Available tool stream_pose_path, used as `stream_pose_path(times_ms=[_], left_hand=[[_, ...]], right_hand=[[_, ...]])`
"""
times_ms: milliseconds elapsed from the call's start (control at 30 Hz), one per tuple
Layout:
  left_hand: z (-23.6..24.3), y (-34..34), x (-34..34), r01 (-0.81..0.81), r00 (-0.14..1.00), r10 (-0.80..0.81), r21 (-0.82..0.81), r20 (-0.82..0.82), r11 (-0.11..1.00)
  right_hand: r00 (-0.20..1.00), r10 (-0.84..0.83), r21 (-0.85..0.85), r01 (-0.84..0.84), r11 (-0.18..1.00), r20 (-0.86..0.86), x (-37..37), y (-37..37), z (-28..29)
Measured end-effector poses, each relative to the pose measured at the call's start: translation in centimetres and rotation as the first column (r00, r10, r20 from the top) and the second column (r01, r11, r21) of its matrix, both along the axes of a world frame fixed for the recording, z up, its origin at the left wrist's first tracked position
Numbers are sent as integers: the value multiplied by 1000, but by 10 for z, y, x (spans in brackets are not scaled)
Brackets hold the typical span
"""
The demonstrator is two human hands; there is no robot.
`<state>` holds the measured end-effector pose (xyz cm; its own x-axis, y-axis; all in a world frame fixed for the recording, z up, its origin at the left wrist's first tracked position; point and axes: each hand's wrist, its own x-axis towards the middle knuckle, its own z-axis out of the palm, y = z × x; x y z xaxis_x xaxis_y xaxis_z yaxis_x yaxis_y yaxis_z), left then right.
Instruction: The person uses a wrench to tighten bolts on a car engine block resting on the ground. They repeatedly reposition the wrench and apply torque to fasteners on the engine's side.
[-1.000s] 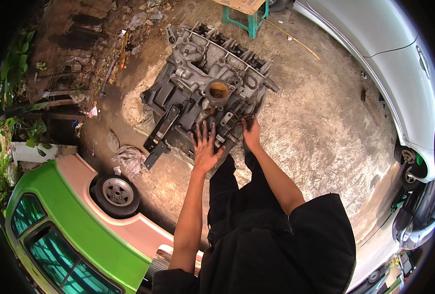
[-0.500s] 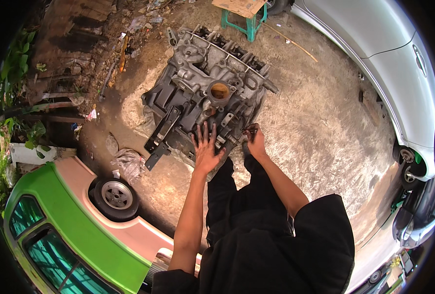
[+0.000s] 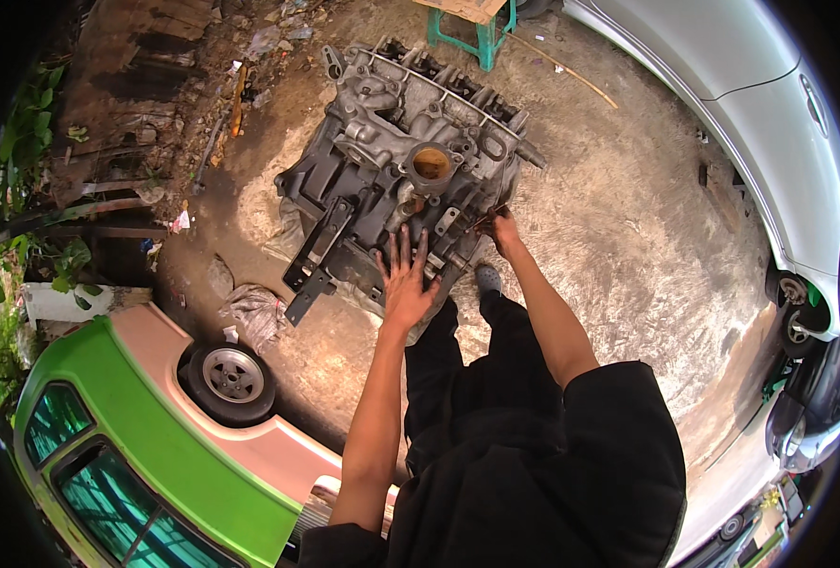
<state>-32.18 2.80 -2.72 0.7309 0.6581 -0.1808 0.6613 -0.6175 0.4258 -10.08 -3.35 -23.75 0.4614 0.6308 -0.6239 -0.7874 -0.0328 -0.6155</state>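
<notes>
A greasy metal engine lies on its grey, wrinkled wrapping, with a round port showing rust-brown inside and a black bracket at its left side. My left hand rests spread on the lower front of the engine, fingertips darkened, holding nothing. My right hand is at the engine's right edge with fingers curled on something dark; what that is, I cannot make out.
Left: a green-and-pink car, debris and old boards. Right: a silver car and a dark vehicle. Above the engine: a green stool and a thin stick. Below, my legs and grey clog.
My right hand has shifted upward along the engine's right edge, uncovering my clog beneath it. My left hand stays spread on the engine, slightly shifted.
</notes>
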Motion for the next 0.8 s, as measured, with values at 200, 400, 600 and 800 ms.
stream_pose_path(times_ms=[200, 400, 600, 800], left_hand=[[0, 2, -1, 13, 999, -13, -3, -32, 1000], [-1, 2, -1, 19, 1000, -19, 1, -25, 1000], [3, 0, 1, 3, 999, -3, 2, 36, 1000], [5, 0, 2, -10, 1000, 10, -6, 11, 1000]], right_hand=[[978, 186, -188, -201, 961, -96, 20, 16, 9], [988, 126, -244, -100, 965, 94, 17, 23, 11], [782, 21, -161, 102, 982, 622, -34, -1, 49], [241, 524, -486, -204, 850, 817, -75, -29, 100]])
